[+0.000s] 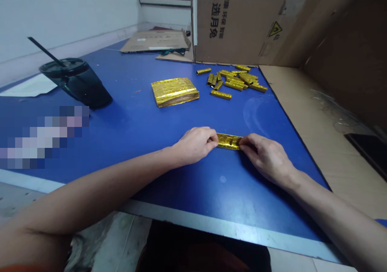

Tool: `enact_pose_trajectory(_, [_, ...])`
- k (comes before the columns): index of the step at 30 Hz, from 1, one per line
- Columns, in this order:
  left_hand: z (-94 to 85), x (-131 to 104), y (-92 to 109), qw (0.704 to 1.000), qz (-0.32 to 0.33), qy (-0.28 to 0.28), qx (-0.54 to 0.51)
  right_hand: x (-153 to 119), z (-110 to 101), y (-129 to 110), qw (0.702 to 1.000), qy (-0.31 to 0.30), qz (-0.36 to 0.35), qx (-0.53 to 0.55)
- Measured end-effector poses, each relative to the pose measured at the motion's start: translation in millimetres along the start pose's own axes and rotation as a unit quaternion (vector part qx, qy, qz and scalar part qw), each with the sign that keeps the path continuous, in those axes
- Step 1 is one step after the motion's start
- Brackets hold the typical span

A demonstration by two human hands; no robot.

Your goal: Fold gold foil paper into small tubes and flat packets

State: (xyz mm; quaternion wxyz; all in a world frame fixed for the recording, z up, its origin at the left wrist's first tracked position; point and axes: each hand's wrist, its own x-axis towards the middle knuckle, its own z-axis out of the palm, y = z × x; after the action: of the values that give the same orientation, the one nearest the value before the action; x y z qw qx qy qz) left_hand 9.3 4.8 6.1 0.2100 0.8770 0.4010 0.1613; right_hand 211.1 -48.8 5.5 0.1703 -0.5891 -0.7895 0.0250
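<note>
Between my two hands a strip of shiny gold foil paper (229, 141), narrow and seemingly folded, lies low over the blue table. My left hand (198, 143) pinches its left end, and my right hand (267, 155) grips the right end with thumb and fingers. Beyond them sits a stack of gold foil paper (175, 91), its layered edges facing me. To the right of that stack, several small rolled or folded gold foil pieces (234, 83) are scattered in a loose heap. My fingers cover both ends of the strip.
A dark tumbler with a straw (81, 82) stands at the left on the blue table (136, 131). Flat cardboard (154, 41) lies at the back. A tall cardboard box (242, 22) rises behind the gold pieces, and cardboard (326, 135) runs along the right edge.
</note>
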Motion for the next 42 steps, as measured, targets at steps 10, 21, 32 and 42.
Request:
enact_pose_trajectory(10, [0.2, 3.3, 5.1, 0.993, -0.108, -0.004, 0.053, -0.3, 2.8, -5.0, 0.997, 0.01, 0.031, -0.067])
enact_pose_trajectory(21, [1.5, 5.8, 5.7, 0.989, -0.112, -0.001, 0.099, -5.5, 2.7, -11.4, 0.986, -0.001, -0.036, -0.164])
enact_pose_trajectory(32, [2.3, 6.0, 2.0, 0.986, -0.089, 0.008, 0.142, -9.9, -7.8, -26.9, 0.977, -0.116, -0.104, -0.145])
enact_pose_trajectory(42, [4.5, -1.8, 9.3, 0.96, 0.026, 0.058, 0.272, -14.5, -12.4, -45.4, 0.963, -0.171, -0.126, -0.163])
